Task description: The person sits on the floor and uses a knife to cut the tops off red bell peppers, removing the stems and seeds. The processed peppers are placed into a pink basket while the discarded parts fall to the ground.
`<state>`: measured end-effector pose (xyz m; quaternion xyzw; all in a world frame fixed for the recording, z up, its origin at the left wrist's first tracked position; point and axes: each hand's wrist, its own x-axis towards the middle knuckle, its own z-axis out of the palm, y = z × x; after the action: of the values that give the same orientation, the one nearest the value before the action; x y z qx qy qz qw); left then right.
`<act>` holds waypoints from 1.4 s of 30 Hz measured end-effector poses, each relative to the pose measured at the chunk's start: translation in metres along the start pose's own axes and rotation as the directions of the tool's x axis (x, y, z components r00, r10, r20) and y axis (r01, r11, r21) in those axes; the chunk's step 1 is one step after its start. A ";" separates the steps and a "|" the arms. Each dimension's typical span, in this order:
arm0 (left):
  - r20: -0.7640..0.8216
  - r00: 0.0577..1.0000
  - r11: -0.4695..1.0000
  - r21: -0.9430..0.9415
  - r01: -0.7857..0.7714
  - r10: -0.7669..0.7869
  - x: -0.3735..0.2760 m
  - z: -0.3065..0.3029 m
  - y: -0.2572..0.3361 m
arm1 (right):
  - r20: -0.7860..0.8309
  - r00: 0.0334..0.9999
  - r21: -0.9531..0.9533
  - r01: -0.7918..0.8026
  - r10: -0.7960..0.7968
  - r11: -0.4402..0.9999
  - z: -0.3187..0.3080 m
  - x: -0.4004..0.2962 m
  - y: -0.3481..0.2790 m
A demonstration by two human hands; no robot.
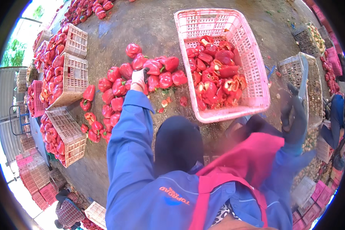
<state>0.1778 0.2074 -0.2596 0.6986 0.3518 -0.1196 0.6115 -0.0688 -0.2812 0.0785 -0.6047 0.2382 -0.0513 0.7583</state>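
My left hand (139, 77), in a white glove with dark fingers, reaches into a heap of whole red bell peppers (118, 87) on the concrete floor. Its fingers touch a large pepper (153, 67); whether they grip it is hidden. Out to the right, my right hand (289, 107) wears a dark glove and is blurred. It is closed around what looks like a knife, whose long bluish blade (303, 72) points away from me. Between the hands stands a pink plastic crate (256, 72), partly filled with cut red pepper pieces (211, 83).
Crates heaped with red peppers (76, 73) line the left side. On the right stand a mesh crate (293, 67) and a crate of pale cut scraps (316, 37). Another person (69, 211) is at lower left, and a person's leg (336, 112) shows at far right.
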 end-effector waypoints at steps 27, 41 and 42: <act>0.327 0.913 0.805 -0.593 -0.002 0.243 -0.057 0.025 0.013 | 0.006 0.985 -0.214 -0.166 0.171 0.963 0.073 -0.002 0.019; 0.400 0.624 0.737 -0.266 -0.621 0.671 -0.348 0.040 0.114 | 0.221 0.955 -0.077 0.220 -0.199 0.972 0.138 -0.086 0.057; 0.343 0.593 0.677 -0.230 -0.699 0.729 -0.358 0.044 0.111 | 0.209 0.976 0.048 0.045 -0.055 0.998 0.133 -0.093 0.054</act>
<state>0.0009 0.0422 0.0303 0.7171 -0.0889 0.0053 0.6913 -0.1056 -0.1141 0.0763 -0.5962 0.1401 -0.0112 0.7904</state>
